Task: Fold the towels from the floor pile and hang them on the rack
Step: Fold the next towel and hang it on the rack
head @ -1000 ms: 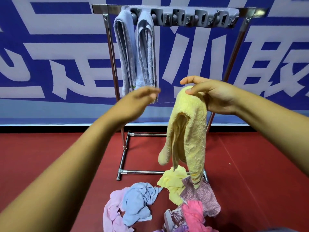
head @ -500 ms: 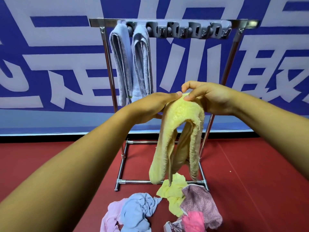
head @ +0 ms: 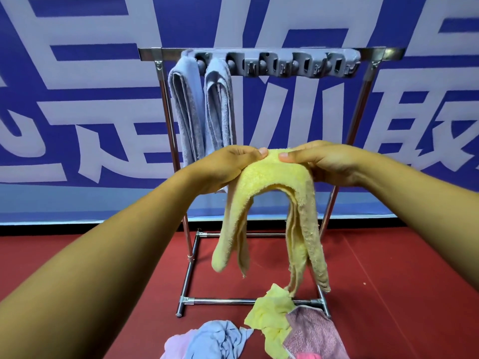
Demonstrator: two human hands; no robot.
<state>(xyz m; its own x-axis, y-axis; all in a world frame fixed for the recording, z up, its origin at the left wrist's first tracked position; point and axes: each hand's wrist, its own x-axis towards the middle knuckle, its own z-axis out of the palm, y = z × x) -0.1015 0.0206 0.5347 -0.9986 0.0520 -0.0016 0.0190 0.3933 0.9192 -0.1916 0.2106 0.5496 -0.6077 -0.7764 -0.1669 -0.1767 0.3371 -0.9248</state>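
Note:
A folded yellow towel (head: 269,177) hangs in front of me, draped in an arch with both ends dangling. My left hand (head: 228,167) pinches its top fold from the left, and my right hand (head: 324,161) pinches it from the right, thumbs nearly meeting. Behind stands the metal rack (head: 368,81) with a grey clip bar (head: 298,63) along its top. Two folded grey-blue towels (head: 202,107) hang at the bar's left end. The floor pile (head: 272,330) lies at the rack's foot, with yellow, blue, lilac, mauve and pink towels.
A blue and white banner wall (head: 77,99) runs behind the rack. The floor (head: 401,294) is red. The rack's base bar (head: 233,301) lies just behind the pile. Several clips on the bar's right part hold nothing.
My left hand moved right and took hold of the towel's top beside my right hand. The towel now hangs as an arch from both hands instead of dangling from the right one.

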